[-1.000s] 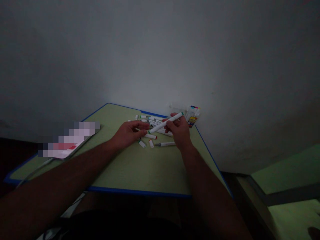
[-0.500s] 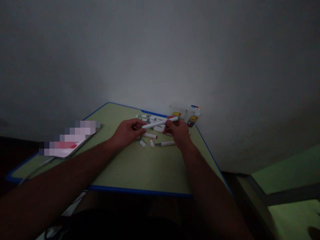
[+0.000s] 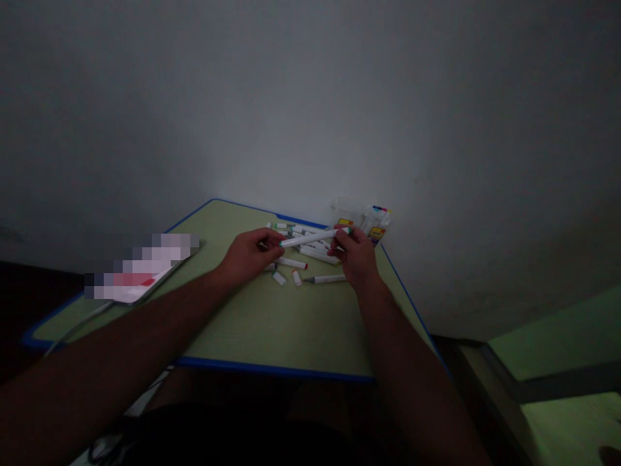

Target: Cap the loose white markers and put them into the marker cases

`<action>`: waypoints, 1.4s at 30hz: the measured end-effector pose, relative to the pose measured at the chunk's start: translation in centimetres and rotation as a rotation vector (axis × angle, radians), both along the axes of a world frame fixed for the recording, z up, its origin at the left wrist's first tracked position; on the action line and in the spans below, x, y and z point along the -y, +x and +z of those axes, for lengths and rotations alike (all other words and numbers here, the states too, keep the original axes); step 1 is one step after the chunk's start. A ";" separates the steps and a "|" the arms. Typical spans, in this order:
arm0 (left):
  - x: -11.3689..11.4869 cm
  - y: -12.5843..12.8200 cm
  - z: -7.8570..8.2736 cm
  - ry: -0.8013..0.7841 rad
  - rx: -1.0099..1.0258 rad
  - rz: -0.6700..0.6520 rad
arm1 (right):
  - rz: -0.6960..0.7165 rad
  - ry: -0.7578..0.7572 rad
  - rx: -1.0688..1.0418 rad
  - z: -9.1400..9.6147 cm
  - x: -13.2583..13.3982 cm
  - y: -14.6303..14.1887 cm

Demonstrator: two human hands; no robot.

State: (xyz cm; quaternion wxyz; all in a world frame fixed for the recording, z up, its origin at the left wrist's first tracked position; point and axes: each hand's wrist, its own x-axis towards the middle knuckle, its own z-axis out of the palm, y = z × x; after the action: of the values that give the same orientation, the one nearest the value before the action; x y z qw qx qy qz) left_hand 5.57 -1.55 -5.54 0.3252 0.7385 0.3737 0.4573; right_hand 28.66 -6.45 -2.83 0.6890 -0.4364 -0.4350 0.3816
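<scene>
A white marker with green ends [image 3: 309, 238] is held nearly level above the table. My left hand [image 3: 251, 254] pinches its left end, and my right hand [image 3: 356, 254] grips the right end between thumb and fingers. Below and behind it lies a pile of white markers [image 3: 317, 254], partly hidden by my hands. Nearer me are a marker with a red end [image 3: 294, 263], an uncapped marker [image 3: 327, 279] with a grey tip section, and two loose caps, one white [image 3: 279, 278] and one orange-ended [image 3: 296, 277].
Clear plastic packs with yellow labels [image 3: 376, 226] stand at the table's back right, against the wall [image 3: 310, 116]. A tablet-like device [image 3: 140, 285], partly blurred out, lies at left with a cable [image 3: 80, 321]. Blue edging [image 3: 276, 371] borders the pale green table [image 3: 291, 330].
My right hand has shifted slightly right along the marker's end, its fingers a little further up. The left hand still holds the other end. The whole view has moved slightly.
</scene>
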 end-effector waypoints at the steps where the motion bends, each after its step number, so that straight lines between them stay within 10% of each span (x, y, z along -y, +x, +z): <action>1: 0.0 0.0 0.0 0.007 -0.013 0.010 | -0.010 0.004 -0.004 0.0 0.0 0.1; 23: -0.9 -0.5 -0.4 0.256 -0.428 -0.010 | -0.406 0.090 -0.050 1.5 -0.9 2.9; 42: -1.4 -0.5 -1.0 0.265 -0.391 -0.023 | -1.021 0.179 0.244 10.3 -1.1 13.2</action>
State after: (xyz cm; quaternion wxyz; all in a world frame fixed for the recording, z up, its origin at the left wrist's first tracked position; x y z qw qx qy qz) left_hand 5.11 -0.16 -6.51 0.1523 0.8534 0.3579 0.3471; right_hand 41.81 -5.33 7.43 0.7659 -0.5733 -0.2753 -0.0944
